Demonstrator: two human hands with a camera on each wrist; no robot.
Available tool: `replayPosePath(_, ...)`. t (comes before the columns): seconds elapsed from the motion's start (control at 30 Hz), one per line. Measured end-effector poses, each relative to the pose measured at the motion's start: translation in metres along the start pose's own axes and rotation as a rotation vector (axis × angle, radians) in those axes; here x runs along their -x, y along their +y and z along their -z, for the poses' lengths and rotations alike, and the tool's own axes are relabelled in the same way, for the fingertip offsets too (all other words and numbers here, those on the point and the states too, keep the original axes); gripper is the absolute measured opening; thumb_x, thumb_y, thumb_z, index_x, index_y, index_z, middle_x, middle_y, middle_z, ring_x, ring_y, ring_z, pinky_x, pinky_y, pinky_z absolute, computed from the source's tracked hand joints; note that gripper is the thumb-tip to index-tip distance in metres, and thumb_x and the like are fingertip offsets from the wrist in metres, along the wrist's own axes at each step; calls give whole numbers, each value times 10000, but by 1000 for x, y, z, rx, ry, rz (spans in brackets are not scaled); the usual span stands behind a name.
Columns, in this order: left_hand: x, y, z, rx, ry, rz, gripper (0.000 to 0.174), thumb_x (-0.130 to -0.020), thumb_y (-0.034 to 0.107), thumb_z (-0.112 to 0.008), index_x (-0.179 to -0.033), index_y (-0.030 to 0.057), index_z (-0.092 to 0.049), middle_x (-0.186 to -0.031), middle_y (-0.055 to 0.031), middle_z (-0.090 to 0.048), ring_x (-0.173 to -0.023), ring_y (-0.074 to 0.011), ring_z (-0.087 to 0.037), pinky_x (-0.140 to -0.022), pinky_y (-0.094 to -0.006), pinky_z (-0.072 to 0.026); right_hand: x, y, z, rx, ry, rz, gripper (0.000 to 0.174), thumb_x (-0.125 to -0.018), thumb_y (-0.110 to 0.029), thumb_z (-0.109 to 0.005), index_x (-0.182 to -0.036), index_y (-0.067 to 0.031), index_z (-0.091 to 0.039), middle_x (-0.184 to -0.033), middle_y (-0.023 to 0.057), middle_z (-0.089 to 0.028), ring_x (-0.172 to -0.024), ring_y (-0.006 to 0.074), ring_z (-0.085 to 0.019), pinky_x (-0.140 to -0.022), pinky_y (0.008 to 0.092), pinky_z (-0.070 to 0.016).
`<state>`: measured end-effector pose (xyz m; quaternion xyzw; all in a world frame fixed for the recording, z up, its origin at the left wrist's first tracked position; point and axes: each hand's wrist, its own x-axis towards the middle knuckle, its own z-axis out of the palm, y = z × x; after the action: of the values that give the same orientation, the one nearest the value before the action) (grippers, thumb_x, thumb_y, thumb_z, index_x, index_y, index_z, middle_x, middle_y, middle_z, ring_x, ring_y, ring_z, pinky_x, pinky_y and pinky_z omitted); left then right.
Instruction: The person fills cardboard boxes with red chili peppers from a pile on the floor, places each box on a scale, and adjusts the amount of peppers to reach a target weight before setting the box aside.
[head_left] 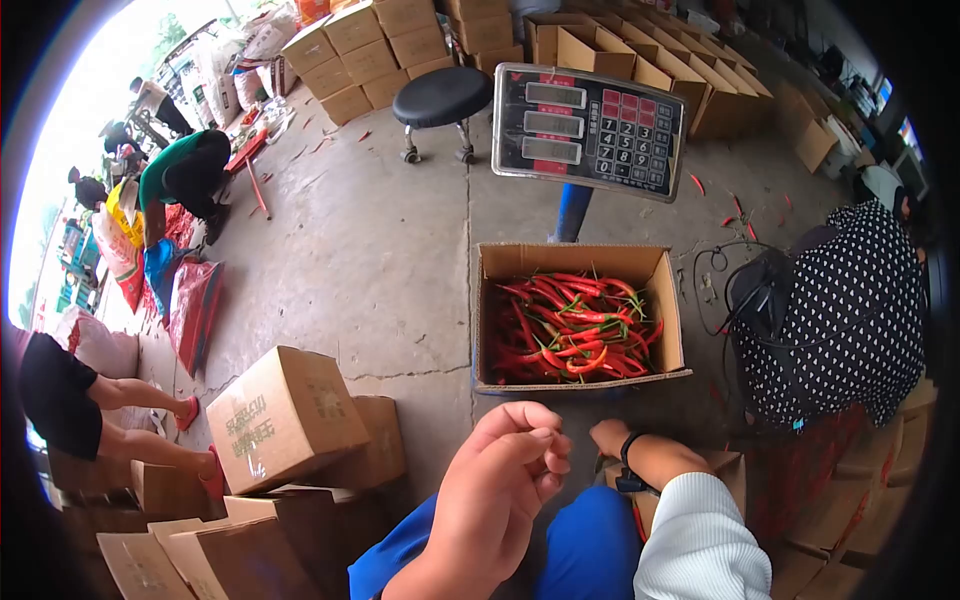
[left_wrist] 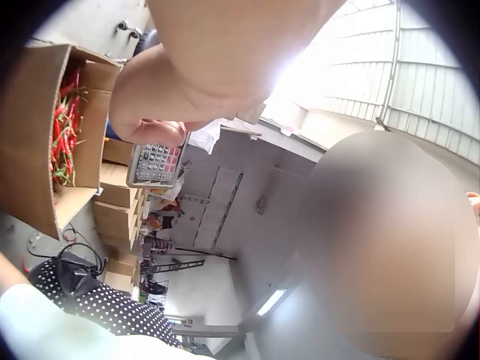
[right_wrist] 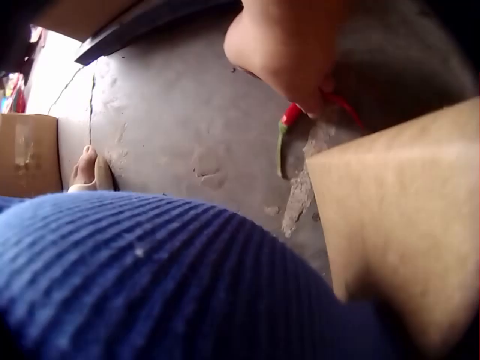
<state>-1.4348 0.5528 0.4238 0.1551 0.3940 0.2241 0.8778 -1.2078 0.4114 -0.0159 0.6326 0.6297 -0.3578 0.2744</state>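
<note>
My left hand point(head_left: 505, 490) is raised in front of the box of chilies, its fingers loosely curled and nothing in them. In the left wrist view it partly covers the scale display point(left_wrist: 156, 163). Low beside my blue-clad knee, my right hand point(head_left: 612, 438) reaches down to the floor. The right wrist view shows that hand's fingertips pinching a red chili pepper point(right_wrist: 290, 114), whose green stem points downward. More red shows on the other side of the fingers. An open cardboard box point(head_left: 677, 315) full of red chilies point(head_left: 575, 325) stands ahead, under the scale display point(head_left: 590, 130).
A cardboard box point(right_wrist: 397, 202) stands close beside my right hand. Closed and open cartons point(head_left: 290, 425) lie at the left. A black stool point(head_left: 442, 97) and stacked boxes point(head_left: 365, 50) are behind. People bend over sacks at far left; a polka-dot cloth point(head_left: 850, 310) is at right.
</note>
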Motion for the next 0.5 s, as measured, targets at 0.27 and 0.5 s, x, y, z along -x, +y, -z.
replayPosePath(0.27, -9, -3, 8, 1, 22, 7, 71, -884, 111, -525, -947, 104, -558, -842, -9, -588, -737, -92, -544, -660, -230, -419, 29, -8, 70, -274, -42, 156, 200, -706, -156, -736, -883, -70, -702, -832, 133, -687, -804, 311, -668, -692, 400, -521)
replayPosePath(0.5, -43, -25, 8, 24, -227, 135, 138, -914, 130, -480, -947, 73, -601, -829, -25, -644, -734, -136, -613, -638, -256, -511, 301, -5, 163, -799, 489, 220, 229, -738, -187, -706, -907, -53, -627, -816, 111, -632, -775, 247, -640, -672, 355, -498)
